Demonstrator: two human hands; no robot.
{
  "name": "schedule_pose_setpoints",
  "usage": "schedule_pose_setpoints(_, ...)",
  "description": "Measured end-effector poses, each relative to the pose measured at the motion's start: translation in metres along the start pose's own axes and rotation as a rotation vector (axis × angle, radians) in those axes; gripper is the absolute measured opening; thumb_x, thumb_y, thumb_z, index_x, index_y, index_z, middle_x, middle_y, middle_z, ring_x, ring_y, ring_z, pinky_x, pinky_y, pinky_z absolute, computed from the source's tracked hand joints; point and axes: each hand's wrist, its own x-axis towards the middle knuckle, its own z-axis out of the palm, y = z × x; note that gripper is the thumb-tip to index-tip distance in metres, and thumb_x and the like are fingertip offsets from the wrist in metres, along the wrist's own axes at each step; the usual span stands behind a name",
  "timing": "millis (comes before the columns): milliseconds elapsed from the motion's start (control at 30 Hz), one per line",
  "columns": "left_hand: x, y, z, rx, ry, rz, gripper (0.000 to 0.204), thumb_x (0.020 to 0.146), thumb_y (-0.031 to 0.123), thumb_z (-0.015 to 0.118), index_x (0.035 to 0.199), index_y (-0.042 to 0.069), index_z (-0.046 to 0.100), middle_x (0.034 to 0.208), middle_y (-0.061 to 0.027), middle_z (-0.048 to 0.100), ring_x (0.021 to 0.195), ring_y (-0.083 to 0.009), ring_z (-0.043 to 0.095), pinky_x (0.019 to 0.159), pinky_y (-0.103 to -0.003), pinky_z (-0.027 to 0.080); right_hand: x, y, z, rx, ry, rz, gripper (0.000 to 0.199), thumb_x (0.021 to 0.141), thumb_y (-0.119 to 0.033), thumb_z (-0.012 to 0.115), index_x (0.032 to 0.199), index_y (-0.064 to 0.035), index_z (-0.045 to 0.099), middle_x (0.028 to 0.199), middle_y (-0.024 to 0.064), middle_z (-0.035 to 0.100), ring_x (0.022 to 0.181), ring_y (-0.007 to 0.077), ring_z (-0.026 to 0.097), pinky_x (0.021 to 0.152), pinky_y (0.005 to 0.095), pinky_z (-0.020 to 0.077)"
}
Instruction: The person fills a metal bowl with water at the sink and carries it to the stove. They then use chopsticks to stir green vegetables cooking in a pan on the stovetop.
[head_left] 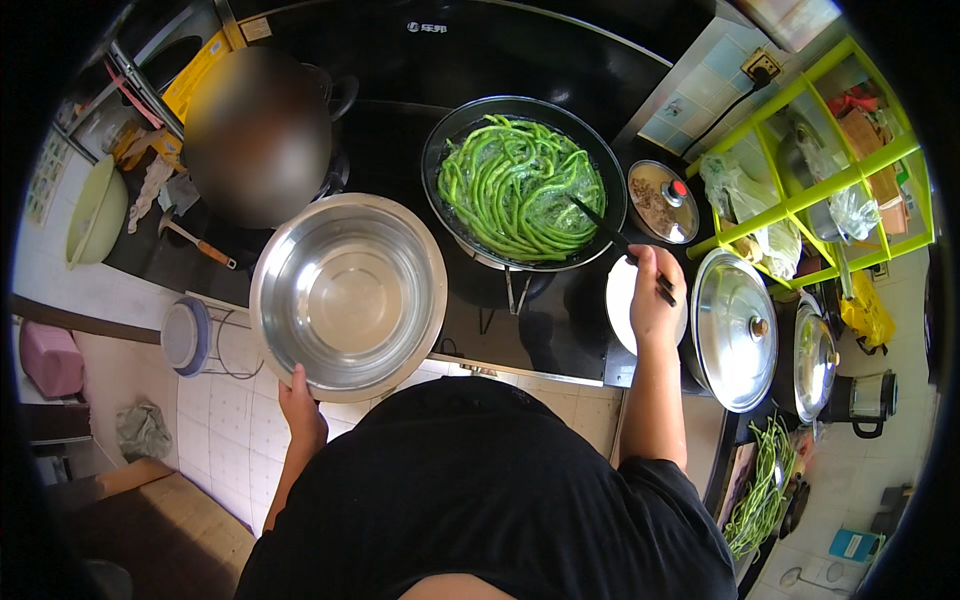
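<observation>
From where I stand, the R hand holds a pair of dark chopsticks; its fingers are closed & pinch the sticks, whose back ends come out past the fist. The tips go down among long green beans, which lie curled in bubbling liquid in the black pan, twd the back edge of the black table. The L hand grips a wide steel basin at its near rim: thumb on top, other fingers hidden below, so I can't tell how they're bent. This basin is L of the pan & reaches out over the table's front edge. Nr that same edge, partly behind the R hand, is a white round dish. Twd the R edge I see a glass lid w/ red knob, a steel pot w/ shiny lid, & further along, a loose bunch of thin beans. A ladle w/ brown handle lies nr the L edge; the big round thing at the back L corner is blurred.
</observation>
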Motion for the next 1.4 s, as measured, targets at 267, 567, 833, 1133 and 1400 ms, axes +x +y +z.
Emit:
schedule_pose_setpoints(267, -0.004, 0.003, 0.003, 0.007, 0.006, -0.005, 0.035, 0.092, 0.019, 0.048, 0.121, -0.001, 0.044, 0.114, -0.0094, 0.053, 0.102, -0.0174, 0.052, 0.088, -0.03, 0.042, -0.003, -0.019, -0.011, -0.117, 0.04, -0.046, 0.021, 0.087, -0.016, 0.051, 0.076, -0.0045, 0.064, 0.069, 0.0107, 0.061, 0.068, 0.0297, 0.056, 0.069, 0.0384, 0.0423)
schedule_pose_setpoints(567, -0.002, 0.003, 0.003, 0.022, 0.013, 0.006, 0.035, 0.092, 0.02, 0.048, 0.12, 0.0, 0.045, 0.113, -0.0089, 0.054, 0.1, -0.0165, 0.053, 0.086, -0.029, 0.042, -0.014, -0.007, -0.016, -0.156, 0.013, -0.043, 0.033, 0.093, -0.024, 0.045, 0.079, 0.0007, 0.062, 0.07, 0.0095, 0.059, 0.065, 0.0182, 0.057, 0.064, 0.0289, 0.0432)
schedule_pose_setpoints(833, -0.004, 0.005, 0.004, 0.021, 0.001, 0.0, 0.036, 0.092, 0.02, 0.048, 0.122, 0.0, 0.044, 0.115, -0.0096, 0.053, 0.103, -0.0175, 0.052, 0.088, -0.029, 0.041, -0.017, -0.003, -0.015, -0.071, 0.04, -0.052, 0.035, 0.094, -0.025, 0.047, 0.081, 0.004, 0.06, 0.071, 0.0095, 0.058, 0.063, 0.0154, 0.058, 0.06, 0.0261, 0.0436)
schedule_pose_setpoints(1133, -0.005, 0.007, 0.006, 0.024, 0.006, -0.009, 0.036, 0.093, 0.019, 0.047, 0.123, 0.001, 0.043, 0.116, -0.0098, 0.053, 0.104, -0.0181, 0.052, 0.089, -0.03, 0.041, -0.015, -0.013, -0.004, -0.031, 0.034, -0.03, 0.02, 0.088, -0.015, 0.052, 0.075, -0.0044, 0.062, 0.069, 0.0105, 0.06, 0.066, 0.0287, 0.056, 0.065, 0.0369, 0.0419)
schedule_pose_setpoints(1400, -0.004, 0.005, 0.005, 0.027, 0.021, -0.01, 0.036, 0.092, 0.02, 0.048, 0.123, 0.001, 0.043, 0.116, -0.0094, 0.053, 0.104, -0.0181, 0.052, 0.089, -0.031, 0.042, -0.015, -0.022, 0.001, -0.098, 0.027, -0.182, 0.016, 0.085, -0.013, 0.055, 0.073, -0.0057, 0.062, 0.066, 0.0086, 0.059, 0.065, 0.0282, 0.056, 0.067, 0.0374, 0.0417)
